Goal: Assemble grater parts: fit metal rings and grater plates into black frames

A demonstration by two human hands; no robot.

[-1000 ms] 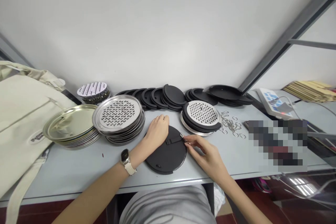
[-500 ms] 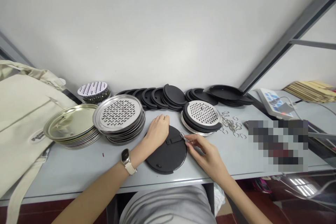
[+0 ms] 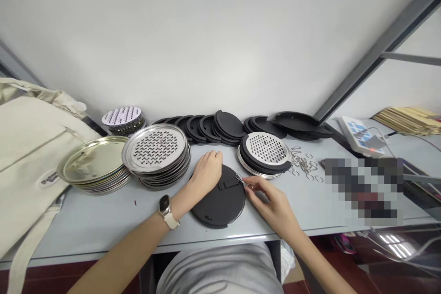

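The left hand (image 3: 207, 168) lies over the far rim of a black disc (image 3: 219, 206), at eleven o'clock from its middle, fingers curled down; whether they grip it cannot be told. The right hand (image 3: 265, 195), at about two o'clock, pinches a small metal clip (image 3: 239, 177) between thumb and fingers at the disc's edge.

The disc lies flat on the table near its front edge, straight ahead of the person. It is matt, with a small oval mark at seven o'clock. A narrow dark strap (image 3: 227, 185) runs from near its middle toward the clip; whether the two are joined is too small to make out.

The table (image 3: 103, 220) is pale grey. Round the disc, a stack of silver graters (image 3: 155, 149) stands at ten o'clock, with gold-coloured trays (image 3: 94, 163) beyond and a cream bag (image 3: 31, 147) past those. Overlapping black lids (image 3: 229, 125) line the wall at twelve. Between one and two sits a perforated metal plate (image 3: 266, 148) atop a black-rimmed stack; between two and three lie loose clips (image 3: 305, 164). Farther out at two are a white box (image 3: 360, 135) and beige sheets (image 3: 406, 119). A plain white wall (image 3: 206, 36) rises behind, and the floor (image 3: 69, 280) is reddish.
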